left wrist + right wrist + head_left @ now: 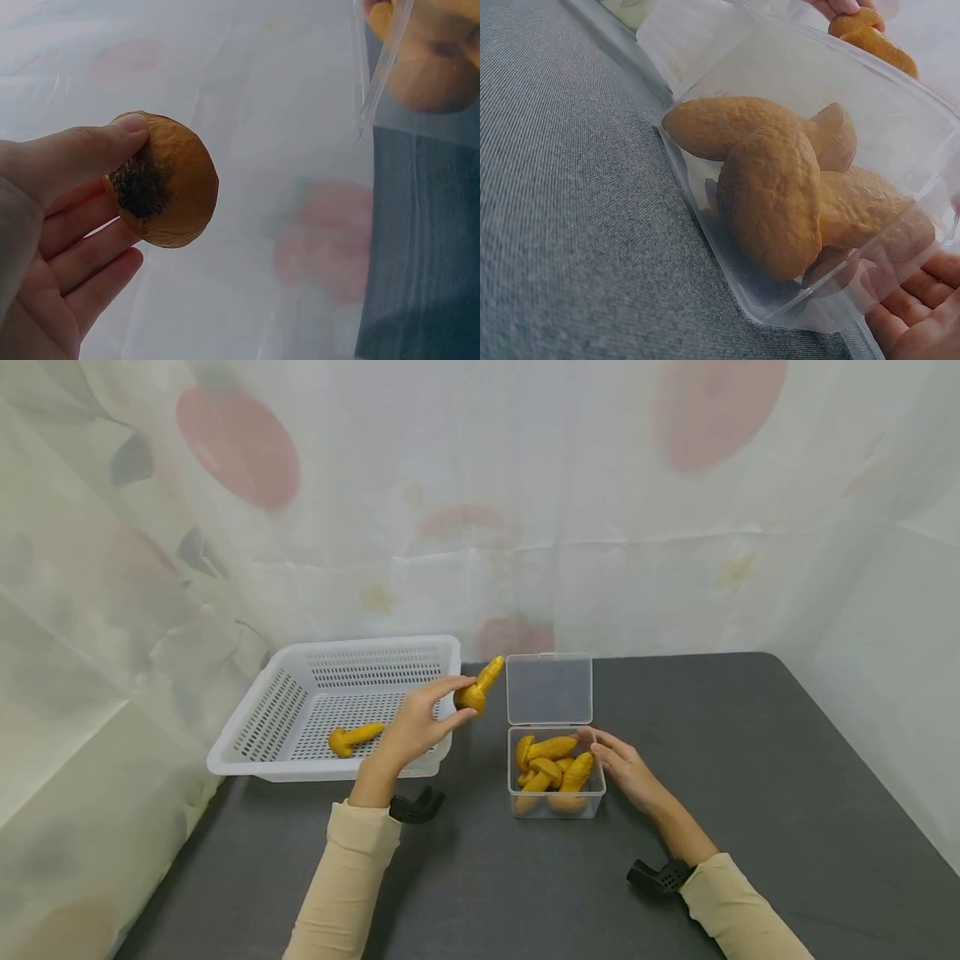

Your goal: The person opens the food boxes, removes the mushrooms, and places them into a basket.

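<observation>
A yellow toy mushroom (473, 695) is pinched between the thumb and fingers of my left hand (420, 723), raised between the basket and the box. The left wrist view shows the rounded cap (184, 187) with a dark patch near the thumb. My right hand (628, 772) touches the right side of a clear plastic box (519, 806), its fingers near the back right corner. Several yellow mushrooms (553, 747) lie piled in this box, whose hinged lid (550, 692) stands up at the back. In the right wrist view, fingers (915, 300) rest along the box's wall.
A white perforated basket (238, 767) stands at the left on the dark grey table (480, 893). One more yellow mushroom (354, 738) lies inside it. Behind the table hangs a pale printed curtain (600, 510), with more cloth along the left side.
</observation>
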### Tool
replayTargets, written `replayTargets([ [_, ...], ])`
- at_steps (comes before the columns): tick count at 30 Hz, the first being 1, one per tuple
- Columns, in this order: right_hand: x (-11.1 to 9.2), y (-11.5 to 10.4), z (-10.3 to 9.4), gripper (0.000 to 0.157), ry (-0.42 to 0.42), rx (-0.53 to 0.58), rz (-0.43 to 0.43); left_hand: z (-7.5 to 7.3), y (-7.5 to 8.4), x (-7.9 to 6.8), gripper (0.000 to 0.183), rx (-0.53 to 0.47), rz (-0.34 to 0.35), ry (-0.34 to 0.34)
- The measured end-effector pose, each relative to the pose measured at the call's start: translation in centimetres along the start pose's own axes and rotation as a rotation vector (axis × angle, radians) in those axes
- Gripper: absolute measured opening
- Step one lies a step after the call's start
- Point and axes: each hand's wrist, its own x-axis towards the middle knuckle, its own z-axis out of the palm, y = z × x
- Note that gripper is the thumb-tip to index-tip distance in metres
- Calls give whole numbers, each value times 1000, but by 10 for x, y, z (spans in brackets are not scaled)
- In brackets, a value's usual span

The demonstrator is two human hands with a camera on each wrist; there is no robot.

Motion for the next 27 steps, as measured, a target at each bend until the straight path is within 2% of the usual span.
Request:
replayTargets([
  [7,0,0,0,50,-5,19,-7,-12,-15,2,46,37,35,38],
  [11,0,0,1,50,-2,25,-8,-18,-24,4,45,54,13,45],
  [17,-1,-1,1,51,-7,31,-11,-28,-35,6,45,55,-91,33],
  [23,-2,-1,0,50,-19,19,-11,-36,-46,9,49,12,-244,-20],
  [27,-1,0,0,50,-19,23,-9,-39,-57,12,50,-11,-301,-47],
])
